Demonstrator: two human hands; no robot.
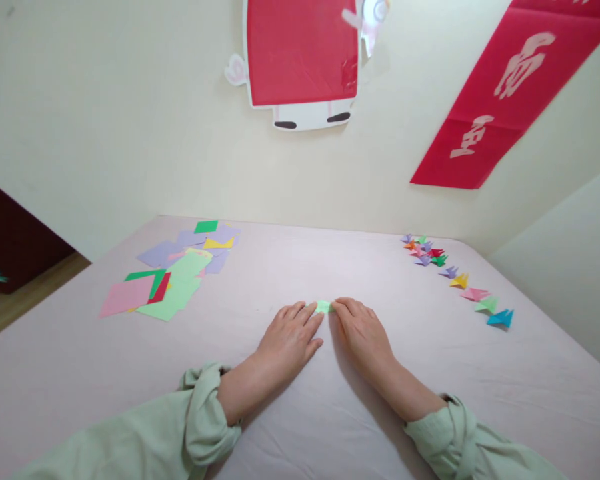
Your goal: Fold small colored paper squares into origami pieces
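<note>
A small light green piece of folded paper (324, 306) lies on the pale pink table (260, 280) in the middle. My left hand (289, 337) rests flat beside it, fingers stretched out, fingertips touching its left end. My right hand (363, 333) lies palm down on the other side, its fingers pressed down on the paper's right end. Most of the paper is hidden under the fingertips. Both sleeves are pale green and rolled up.
A loose spread of coloured paper sheets (173, 277) lies at the left back of the table. Several small folded paper figures (455, 277) form a row along the right side. Red banners (500, 100) hang on the cream wall behind.
</note>
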